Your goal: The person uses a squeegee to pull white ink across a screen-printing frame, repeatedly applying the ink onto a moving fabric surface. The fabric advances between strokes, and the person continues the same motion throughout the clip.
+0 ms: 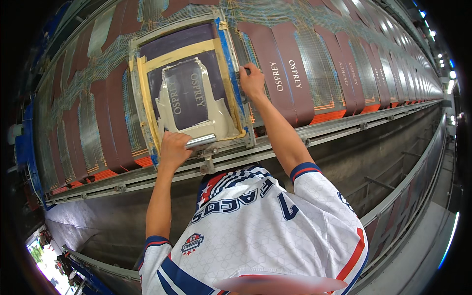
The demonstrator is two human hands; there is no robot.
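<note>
A screen printing frame (233,73), with taped edges and a mesh window, lies over the long printing table. Cream-coloured ink (223,123) is smeared around the dark mesh area, through which pale lettering shows. At the frame's near end, my left hand (175,150) is closed round the left end of a squeegee (201,141) with a shiny metal handle; its blade is hidden. My right hand (252,82) is curled on the right side rail of the frame, towards its far half, and the fingertips are partly hidden.
Maroon cut panels (278,73) with pale lettering lie in rows along the table, among printed guide lines. A metal rail (324,125) runs along the near edge, with a clamp bracket (209,160) below the frame. Another railing (408,179) stands at the right.
</note>
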